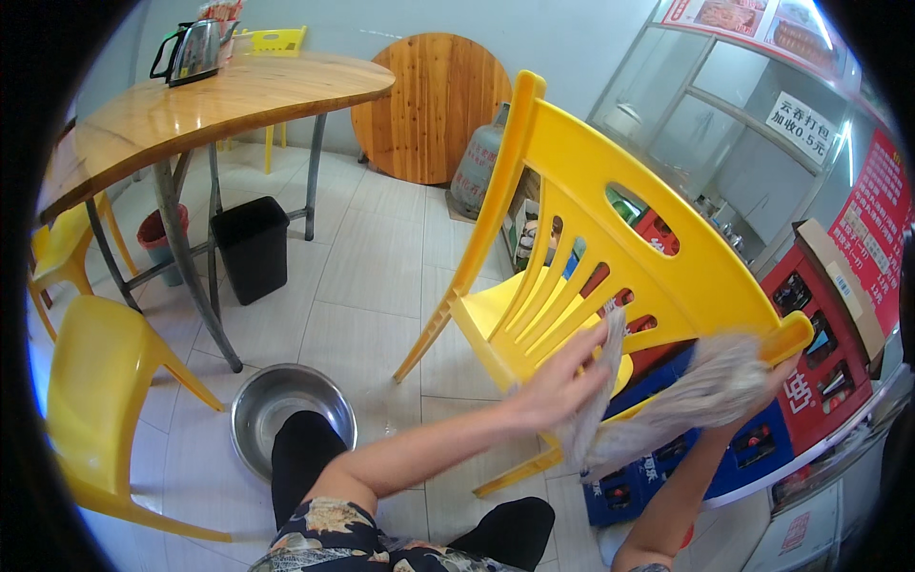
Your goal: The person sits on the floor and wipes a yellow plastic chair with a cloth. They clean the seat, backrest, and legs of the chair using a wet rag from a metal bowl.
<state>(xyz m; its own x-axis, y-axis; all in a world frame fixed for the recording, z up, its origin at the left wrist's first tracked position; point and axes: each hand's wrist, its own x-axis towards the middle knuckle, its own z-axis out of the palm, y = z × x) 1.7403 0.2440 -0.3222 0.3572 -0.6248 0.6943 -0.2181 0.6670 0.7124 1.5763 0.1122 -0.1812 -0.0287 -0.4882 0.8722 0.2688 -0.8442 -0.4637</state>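
Note:
A yellow plastic chair point(572, 164) is before me, its slatted backrest towards me and tilted in view. My left hand point(565, 375) holds one part of a wet-looking greyish cloth point(658, 429) near the lower slats. The cloth stretches across to my right hand point(768, 386), which is at the right end of the backrest with the bunched cloth against the chair; its fingers are mostly hidden. A steel basin point(246, 411) stands on the floor beside my knee, to the left.
A wooden table point(286, 79) with a kettle point(196, 53) stands at upper left, a black bin point(250, 250) under it. Another yellow chair point(100, 386) is at left. Bottle crates point(758, 429) crowd the right side. A gas cylinder point(475, 168) stands behind the chair.

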